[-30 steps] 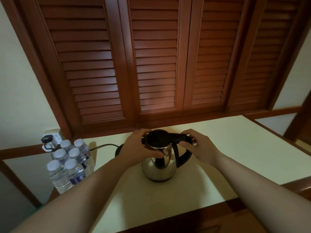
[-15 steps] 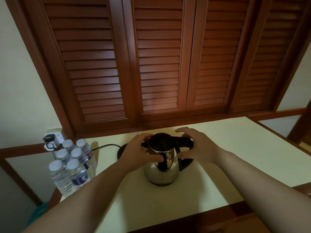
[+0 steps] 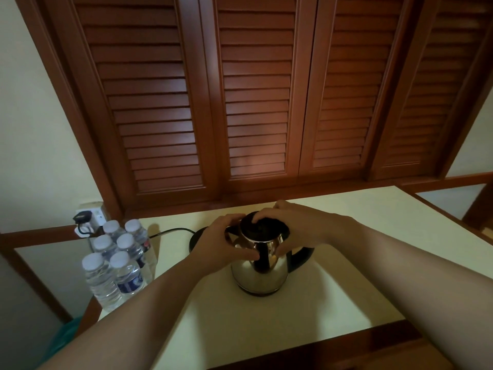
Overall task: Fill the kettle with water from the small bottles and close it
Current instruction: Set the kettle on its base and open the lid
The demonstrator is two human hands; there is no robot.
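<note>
1. Two bare forearms are reaching forward from the near edge of the pale cream bench (image 3: 266, 324), meeting at its middle.
2. The shiny steel kettle with a black lid and handle (image 3: 260, 268) is standing upright between the hands, its handle pointing right.
3. The left hand (image 3: 222, 245) is curling around the kettle's left shoulder, thumb pressing the steel front.
4. The right hand (image 3: 298, 231) is arching over the black lid, fingers on its top, thumb against the body; it looks like the nearer hand for lifting the lid.
5. Six small clear plastic water bottles with white caps (image 3: 117, 260) are standing clustered at the bench's left edge, well apart from the kettle, on the left hand's side.
6. Bare bench is lying open to the right and front.
7. Behind, a black round base (image 3: 196, 240) and a black cord (image 3: 170, 232) are leading towards a wall socket (image 3: 89, 217), beneath brown louvred shutters (image 3: 256, 97).
</note>
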